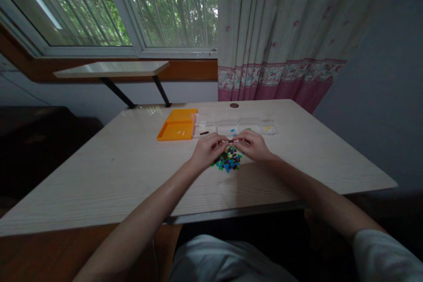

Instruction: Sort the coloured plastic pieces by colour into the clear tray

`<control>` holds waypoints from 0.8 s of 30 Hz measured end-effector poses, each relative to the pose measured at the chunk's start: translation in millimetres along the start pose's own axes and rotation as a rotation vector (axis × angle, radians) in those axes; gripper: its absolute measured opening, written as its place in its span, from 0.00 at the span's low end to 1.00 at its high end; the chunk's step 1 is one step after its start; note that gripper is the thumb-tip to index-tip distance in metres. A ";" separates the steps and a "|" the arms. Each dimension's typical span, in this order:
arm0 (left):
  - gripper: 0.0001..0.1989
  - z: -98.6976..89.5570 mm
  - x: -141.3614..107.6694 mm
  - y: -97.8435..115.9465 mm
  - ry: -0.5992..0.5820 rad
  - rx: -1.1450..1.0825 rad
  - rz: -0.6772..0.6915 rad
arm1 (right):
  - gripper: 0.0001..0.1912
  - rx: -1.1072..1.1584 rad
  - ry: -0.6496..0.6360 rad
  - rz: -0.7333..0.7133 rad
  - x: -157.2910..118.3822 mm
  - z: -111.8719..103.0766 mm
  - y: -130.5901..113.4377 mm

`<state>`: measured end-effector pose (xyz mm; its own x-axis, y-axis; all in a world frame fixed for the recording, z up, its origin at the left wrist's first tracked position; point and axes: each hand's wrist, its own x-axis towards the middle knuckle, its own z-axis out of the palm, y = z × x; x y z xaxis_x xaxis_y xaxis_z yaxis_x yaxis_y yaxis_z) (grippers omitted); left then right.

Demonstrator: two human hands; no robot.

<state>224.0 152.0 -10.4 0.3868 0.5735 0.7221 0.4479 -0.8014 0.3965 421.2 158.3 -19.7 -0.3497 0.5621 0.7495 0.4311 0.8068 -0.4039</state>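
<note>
Head view: pinching small dark brown piece [231, 141] between left hand [206, 149] and right hand [255, 145], both grips narrow. Just below fingertips, see multicoloured pile [228, 161]; beyond hands, clear compartment tray [246, 123]; beyond left hand, orange case [180, 116].

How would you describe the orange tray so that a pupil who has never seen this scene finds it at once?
Start at the window and come down to the pale table. Beyond the left hand, against the left end of the clear tray, lies the orange tray. Unlike its see-through neighbour, it is solid orange, with small white pieces in its near half.
</note>
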 end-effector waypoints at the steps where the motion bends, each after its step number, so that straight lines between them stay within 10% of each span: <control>1: 0.05 -0.2 0.1 0.1 -0.001 -0.002 0.003 | 0.07 0.005 0.014 -0.027 0.2 0.3 -0.2; 18: 0.07 0.8 -0.8 2.9 -0.011 -0.030 -0.034 | 0.06 -0.021 0.017 -0.024 0.4 -0.2 -3.2; 24: 0.08 -7.8 4.6 -32.5 0.091 0.148 -0.415 | 0.08 -0.067 -0.118 0.057 -0.2 -5.9 1.4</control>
<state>204.9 179.3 -15.5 0.0802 0.8187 0.5686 0.6631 -0.4698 0.5828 426.8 158.2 -17.3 -0.4167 0.6270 0.6582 0.5058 0.7616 -0.4052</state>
